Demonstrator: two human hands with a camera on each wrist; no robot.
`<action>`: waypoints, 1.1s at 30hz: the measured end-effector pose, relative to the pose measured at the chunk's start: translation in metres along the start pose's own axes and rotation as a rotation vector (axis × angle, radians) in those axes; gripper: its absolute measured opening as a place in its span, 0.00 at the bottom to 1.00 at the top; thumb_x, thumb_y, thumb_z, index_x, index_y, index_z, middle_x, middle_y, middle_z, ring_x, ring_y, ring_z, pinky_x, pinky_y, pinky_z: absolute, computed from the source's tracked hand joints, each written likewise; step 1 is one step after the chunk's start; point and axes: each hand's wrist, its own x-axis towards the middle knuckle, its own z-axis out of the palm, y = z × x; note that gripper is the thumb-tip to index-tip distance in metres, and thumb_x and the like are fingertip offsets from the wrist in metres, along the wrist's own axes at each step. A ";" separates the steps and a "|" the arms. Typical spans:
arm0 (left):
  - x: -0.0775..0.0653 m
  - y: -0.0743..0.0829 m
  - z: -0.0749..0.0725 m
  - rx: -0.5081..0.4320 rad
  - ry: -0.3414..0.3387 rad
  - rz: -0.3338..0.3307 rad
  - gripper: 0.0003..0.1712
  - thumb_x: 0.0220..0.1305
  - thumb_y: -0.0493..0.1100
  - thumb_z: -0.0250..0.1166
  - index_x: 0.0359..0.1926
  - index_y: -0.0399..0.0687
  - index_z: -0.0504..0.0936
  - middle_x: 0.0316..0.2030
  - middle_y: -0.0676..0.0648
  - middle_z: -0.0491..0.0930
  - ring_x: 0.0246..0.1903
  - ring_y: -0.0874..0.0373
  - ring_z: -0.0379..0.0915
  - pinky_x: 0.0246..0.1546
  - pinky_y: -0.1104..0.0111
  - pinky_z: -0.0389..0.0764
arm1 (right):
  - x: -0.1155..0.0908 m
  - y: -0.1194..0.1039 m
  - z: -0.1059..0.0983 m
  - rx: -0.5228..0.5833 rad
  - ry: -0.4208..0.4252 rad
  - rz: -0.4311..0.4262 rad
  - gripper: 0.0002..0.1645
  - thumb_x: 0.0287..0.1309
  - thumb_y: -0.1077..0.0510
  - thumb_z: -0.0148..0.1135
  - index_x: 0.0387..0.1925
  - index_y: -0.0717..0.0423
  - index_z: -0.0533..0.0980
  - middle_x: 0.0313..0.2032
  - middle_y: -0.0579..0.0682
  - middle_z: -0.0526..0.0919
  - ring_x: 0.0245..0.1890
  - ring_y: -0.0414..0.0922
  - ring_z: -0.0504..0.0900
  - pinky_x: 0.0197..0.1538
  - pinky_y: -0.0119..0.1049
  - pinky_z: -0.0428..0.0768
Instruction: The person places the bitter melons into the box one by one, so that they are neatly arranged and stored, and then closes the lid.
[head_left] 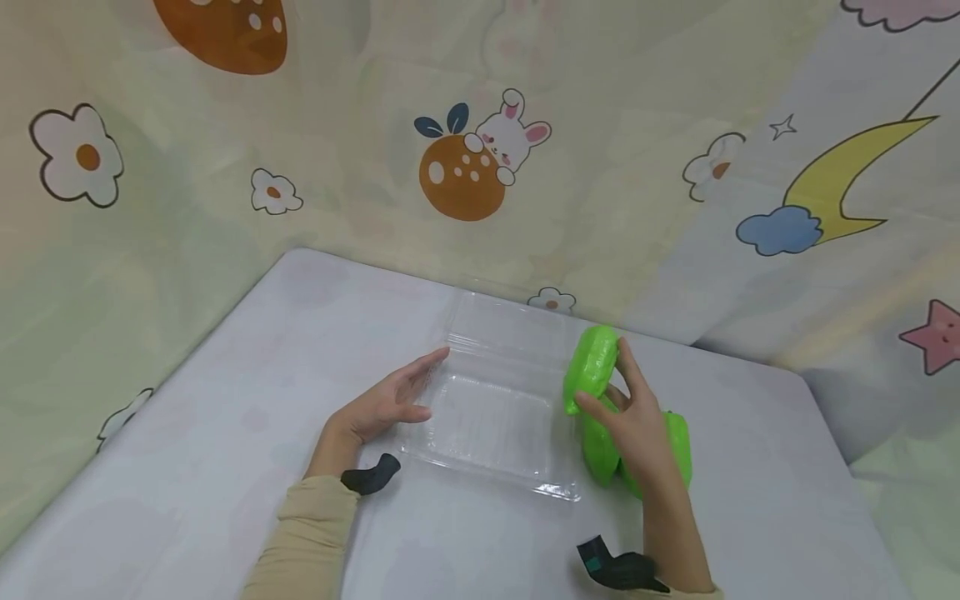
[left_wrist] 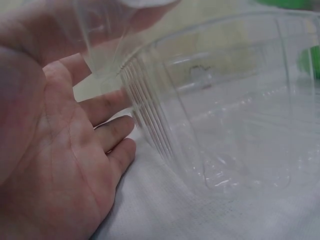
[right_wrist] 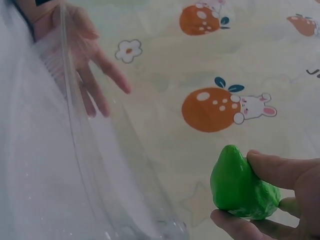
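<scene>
A clear plastic clamshell box (head_left: 487, 421) lies opened on the table, its lid (head_left: 513, 325) folded back toward the far edge. At the box's left side my left hand (head_left: 393, 400) stands with fingers extended; in the left wrist view those fingers (left_wrist: 117, 132) reach the ribbed wall. My right hand (head_left: 637, 417) grips a glossy bright green, fruit-like piece (head_left: 592, 362), tapered at one end, between thumb and fingers. It is held up by the box's right edge. Below that hand lie more green pieces (head_left: 600, 450), partly hidden by it.
The white-covered table (head_left: 225, 433) extends on both sides of the box. Behind it hangs a pale printed cloth (head_left: 360, 167) with rabbits, flowers and a moon. Dark wrist straps (head_left: 371, 475) show by both forearms.
</scene>
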 end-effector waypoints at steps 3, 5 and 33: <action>0.002 -0.001 0.001 -0.002 -0.003 -0.011 0.53 0.54 0.37 0.69 0.75 0.50 0.47 0.76 0.52 0.40 0.75 0.57 0.25 0.68 0.83 0.46 | -0.001 -0.001 0.006 -0.002 -0.001 0.024 0.59 0.53 0.46 0.68 0.71 0.22 0.36 0.75 0.40 0.42 0.70 0.50 0.61 0.57 0.30 0.74; 0.003 -0.002 0.002 -0.004 -0.004 -0.014 0.53 0.54 0.37 0.69 0.75 0.50 0.47 0.76 0.52 0.40 0.75 0.57 0.25 0.66 0.85 0.47 | -0.001 -0.001 0.011 0.019 -0.004 0.032 0.60 0.52 0.47 0.69 0.71 0.23 0.37 0.75 0.40 0.43 0.70 0.50 0.62 0.60 0.37 0.72; 0.004 -0.004 0.001 0.021 0.028 -0.003 0.51 0.54 0.31 0.66 0.74 0.52 0.48 0.75 0.51 0.42 0.75 0.55 0.27 0.65 0.87 0.50 | -0.002 -0.014 0.099 0.125 -0.116 0.034 0.60 0.47 0.54 0.73 0.73 0.32 0.46 0.73 0.46 0.52 0.64 0.55 0.70 0.55 0.41 0.79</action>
